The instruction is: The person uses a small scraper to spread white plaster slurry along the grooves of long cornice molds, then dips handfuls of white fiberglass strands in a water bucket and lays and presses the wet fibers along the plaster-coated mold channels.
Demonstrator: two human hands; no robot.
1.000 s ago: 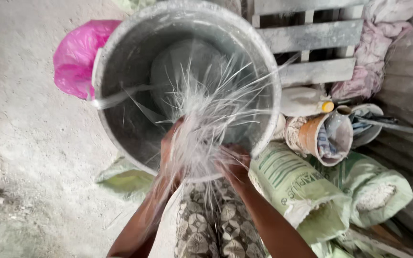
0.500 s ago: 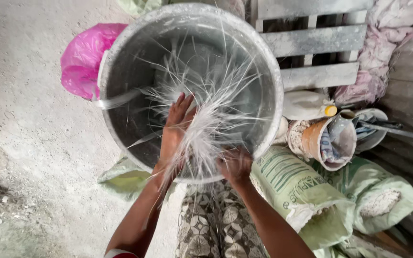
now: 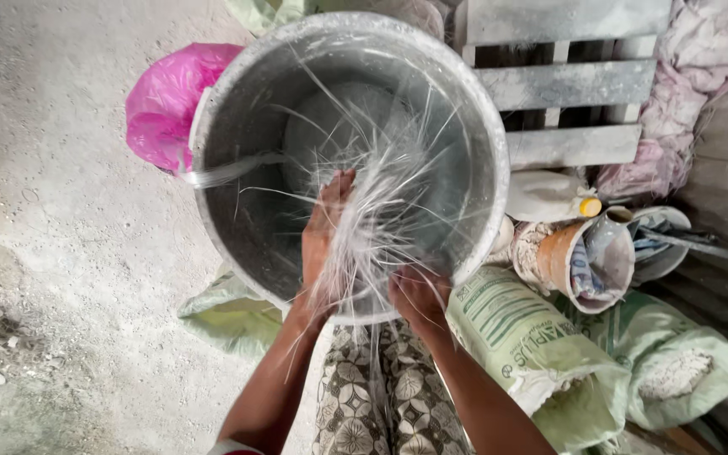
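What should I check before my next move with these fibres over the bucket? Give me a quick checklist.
1. Left hand on the fibre bundle: ok, open palm pressed along its side.
2. Right hand gripping the bundle's lower end: ok, closed around it at the rim.
3. Fibres over the grey bucket: ok, though some strands splay past the rim.
4. Bucket contents: cannot tell, only a pale mass at the bottom.
5. Bucket steady: cannot tell, its base is hidden.
6. Room around: not ok, green sacks and pink bag crowd the bucket.
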